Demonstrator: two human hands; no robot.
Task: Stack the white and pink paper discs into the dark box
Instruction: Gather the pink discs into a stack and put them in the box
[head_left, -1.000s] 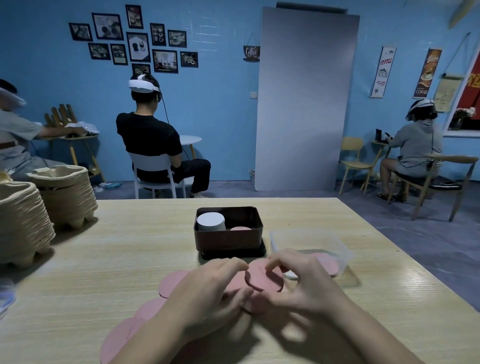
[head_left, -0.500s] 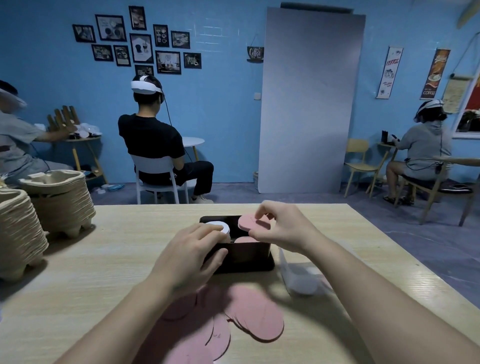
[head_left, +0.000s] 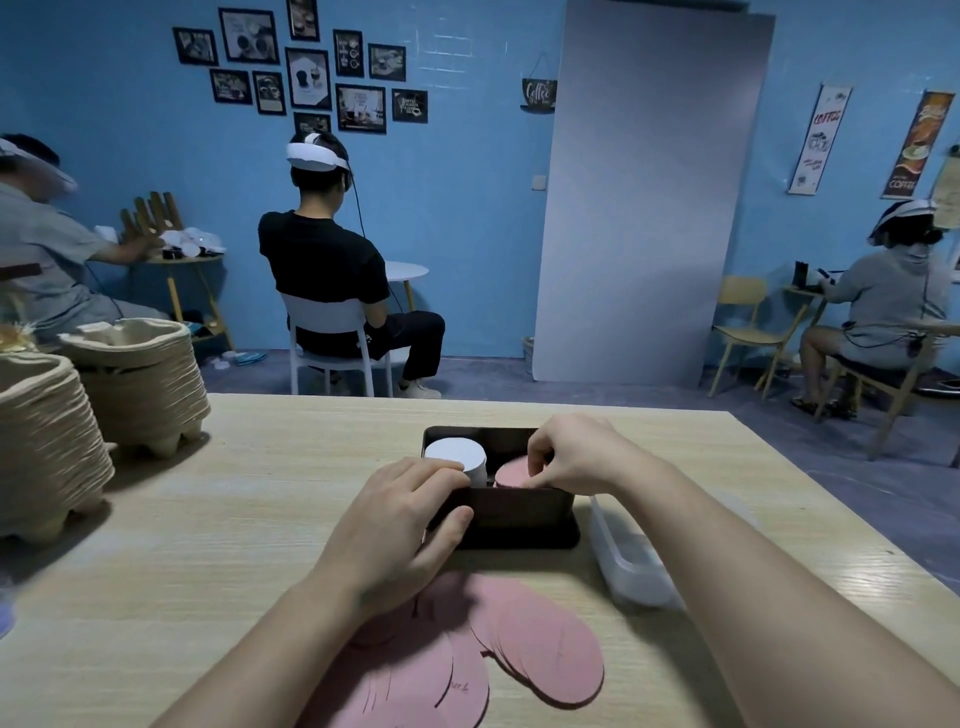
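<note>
Your left hand (head_left: 400, 525) grips the near left corner of the dark box (head_left: 519, 512), with the thumb on the front wall and the fingers curled over the rim. Your right hand (head_left: 576, 457) reaches in from the right side, and its fingers are curled down, pinching the top of the pink stack (head_left: 511, 475). That pink stack sits low in the right part of the box. The white stack (head_left: 457, 454) stands taller in the left part, just beside it. The box rests on the wooden table (head_left: 234, 519). More loose pink discs (head_left: 545, 644) lie spread on the table close to you, under your arms. A clear tub (head_left: 631, 566) sits just right of the box. 2 piles of paper trays (head_left: 140, 384) stand far to the left.
</note>
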